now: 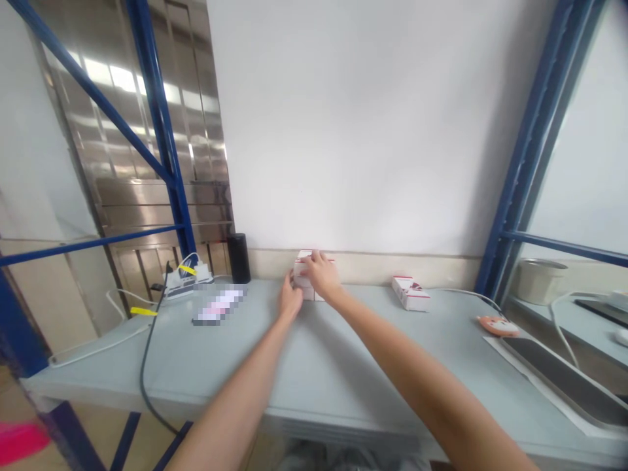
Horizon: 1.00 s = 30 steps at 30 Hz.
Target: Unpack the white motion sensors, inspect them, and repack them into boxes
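Note:
Small white boxes with red edges (307,293) stand in a stack against the wall at the back of the table. At the stack's left side is my left hand (290,297), its fingers pressed against the boxes. My right hand (321,273) grips the top box (307,253) from the front and above, covering much of it. How many boxes are stacked is partly hidden by my hands. Farther right, another white box with red markings (411,294) lies by itself on the table.
On the grey table (343,366), a blurred-out phone (220,306), a black cylinder (239,258) and a power strip (186,281) with cables sit left. To the right are an orange object (498,326) and a dark flat pad (564,376). Blue frame posts (520,144) flank the table.

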Each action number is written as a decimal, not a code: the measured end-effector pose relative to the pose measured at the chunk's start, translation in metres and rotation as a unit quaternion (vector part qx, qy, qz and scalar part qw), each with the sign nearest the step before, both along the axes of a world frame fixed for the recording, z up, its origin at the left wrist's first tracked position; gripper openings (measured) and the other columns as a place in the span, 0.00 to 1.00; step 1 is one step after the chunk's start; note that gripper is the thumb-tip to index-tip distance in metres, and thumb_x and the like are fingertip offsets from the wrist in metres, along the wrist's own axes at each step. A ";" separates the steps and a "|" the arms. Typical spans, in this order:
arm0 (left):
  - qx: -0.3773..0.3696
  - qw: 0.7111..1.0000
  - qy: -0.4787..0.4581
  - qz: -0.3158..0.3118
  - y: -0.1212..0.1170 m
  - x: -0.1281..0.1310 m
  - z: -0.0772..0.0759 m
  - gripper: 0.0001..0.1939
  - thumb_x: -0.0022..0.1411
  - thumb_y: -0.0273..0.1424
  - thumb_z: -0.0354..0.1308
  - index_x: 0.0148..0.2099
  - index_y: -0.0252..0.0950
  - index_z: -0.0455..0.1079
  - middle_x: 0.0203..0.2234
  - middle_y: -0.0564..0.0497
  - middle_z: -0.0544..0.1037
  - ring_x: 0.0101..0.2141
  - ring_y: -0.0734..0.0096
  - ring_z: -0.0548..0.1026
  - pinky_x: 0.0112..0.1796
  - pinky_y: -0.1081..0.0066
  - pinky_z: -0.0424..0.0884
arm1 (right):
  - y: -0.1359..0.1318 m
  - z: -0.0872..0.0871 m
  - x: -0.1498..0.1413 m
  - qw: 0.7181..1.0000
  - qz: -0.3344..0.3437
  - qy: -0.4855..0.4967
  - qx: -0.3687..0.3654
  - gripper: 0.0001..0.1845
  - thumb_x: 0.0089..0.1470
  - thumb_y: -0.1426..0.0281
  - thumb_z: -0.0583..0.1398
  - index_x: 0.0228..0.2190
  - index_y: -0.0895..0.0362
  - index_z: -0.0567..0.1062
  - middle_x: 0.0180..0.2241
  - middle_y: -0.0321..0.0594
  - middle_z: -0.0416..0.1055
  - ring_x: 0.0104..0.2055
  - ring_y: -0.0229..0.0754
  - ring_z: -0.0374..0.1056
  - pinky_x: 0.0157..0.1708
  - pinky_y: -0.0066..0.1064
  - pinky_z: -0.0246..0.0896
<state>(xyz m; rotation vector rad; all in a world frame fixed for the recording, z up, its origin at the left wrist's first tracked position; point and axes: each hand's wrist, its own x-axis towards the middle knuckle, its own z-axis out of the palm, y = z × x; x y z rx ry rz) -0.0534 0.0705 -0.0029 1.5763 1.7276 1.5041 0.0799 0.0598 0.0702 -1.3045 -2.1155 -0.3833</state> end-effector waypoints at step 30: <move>0.074 0.996 0.052 -0.026 0.013 0.002 0.002 0.31 0.70 0.27 0.52 0.73 0.42 0.60 0.65 0.42 0.74 0.66 0.53 0.71 0.67 0.53 0.66 | -0.028 -0.077 0.282 0.928 -0.282 0.189 -0.153 0.28 0.68 0.50 0.54 0.53 0.57 0.80 0.51 0.57 0.76 0.48 0.54 0.77 0.50 0.40 0.67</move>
